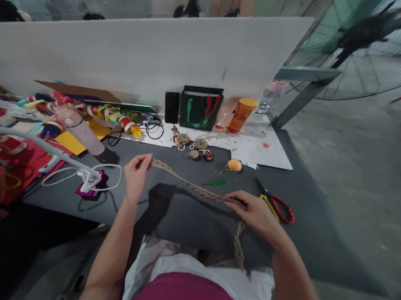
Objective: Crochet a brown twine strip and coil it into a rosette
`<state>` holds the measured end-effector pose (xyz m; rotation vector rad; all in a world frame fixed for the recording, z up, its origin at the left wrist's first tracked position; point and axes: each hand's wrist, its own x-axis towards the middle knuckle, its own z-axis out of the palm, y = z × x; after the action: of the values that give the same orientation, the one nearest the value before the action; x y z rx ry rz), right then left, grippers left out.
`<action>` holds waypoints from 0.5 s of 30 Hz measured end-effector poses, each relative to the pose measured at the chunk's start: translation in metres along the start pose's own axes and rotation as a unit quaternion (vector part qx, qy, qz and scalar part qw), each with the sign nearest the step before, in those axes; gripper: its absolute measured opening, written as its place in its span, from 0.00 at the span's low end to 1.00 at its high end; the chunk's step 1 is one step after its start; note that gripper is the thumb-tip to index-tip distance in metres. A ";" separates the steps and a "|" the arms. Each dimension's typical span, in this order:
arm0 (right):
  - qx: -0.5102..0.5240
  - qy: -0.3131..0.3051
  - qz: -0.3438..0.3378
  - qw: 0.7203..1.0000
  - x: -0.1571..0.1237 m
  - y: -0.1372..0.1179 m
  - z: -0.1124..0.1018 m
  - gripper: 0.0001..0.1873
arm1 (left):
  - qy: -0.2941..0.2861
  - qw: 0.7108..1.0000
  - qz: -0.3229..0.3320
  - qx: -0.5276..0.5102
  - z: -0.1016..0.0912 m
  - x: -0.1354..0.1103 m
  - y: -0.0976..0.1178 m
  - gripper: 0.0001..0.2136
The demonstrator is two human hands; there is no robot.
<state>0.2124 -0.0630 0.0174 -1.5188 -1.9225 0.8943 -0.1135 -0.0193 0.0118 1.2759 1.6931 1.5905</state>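
Strip, tan and looped (191, 185), spanned the two hands in the head view, sloping down from left to right above the counter (183, 217). Left grip (138, 169): fingertips together, clamped on one end. Right grip (253, 211): thumb and fingers closed around it farther along; the remainder hung below that hand, past the counter's front edge, over the white cloth (166, 261) on the lap.

Risks, as judged. Left grip had only a small pinch on the end, so a hard pull from the right could slip it loose or stretch the loops unevenly. Dangling tail below the right grip: could twist, or catch on the edge or lap. Whether its end was fastened off, could not tell; if not, tugging might unravel it.

Scissors (283, 209) lay just beside the right grip, on its outer side, blades pointing away from the body; a careless sweep might knock them or nick the fibre. Green-handled tool (219, 182) lay beyond the strip, between the grips, thin shaft exposed: a snag point if the strip dropped. White cable (111, 187), just outside the left grip, could hook that wrist.
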 end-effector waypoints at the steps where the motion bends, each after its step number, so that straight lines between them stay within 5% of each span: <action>1: -0.019 0.001 -0.005 1.000 0.002 0.000 0.006 0.10 | -0.030 0.999 0.006 0.025 0.005 -0.001 -0.002 0.11; 3: -0.028 -0.018 -0.025 0.999 0.006 -0.003 0.019 0.10 | -0.084 0.995 0.019 0.049 0.020 -0.011 -0.002 0.06; 5: -0.025 -0.033 -0.053 0.998 0.011 -0.011 0.029 0.09 | -0.165 0.984 0.040 0.048 0.040 -0.028 0.005 0.12; 7: -0.023 -0.035 -0.081 0.996 0.018 -0.020 0.035 0.07 | -0.381 0.924 0.040 -0.013 0.060 -0.044 0.014 0.21; 9: -0.013 -0.030 -0.091 0.995 0.027 -0.027 0.035 0.07 | -0.512 0.854 -0.055 -0.076 0.075 -0.052 0.021 0.17; 15: 0.086 -0.049 -0.033 0.995 0.046 -0.020 0.010 0.10 | -0.502 0.856 -0.107 -0.064 0.077 -0.026 0.008 0.16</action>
<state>0.1815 -0.0233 0.0267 -1.3259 -1.8980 1.0939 -0.0344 -0.0040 -0.0025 1.4069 0.9723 0.6397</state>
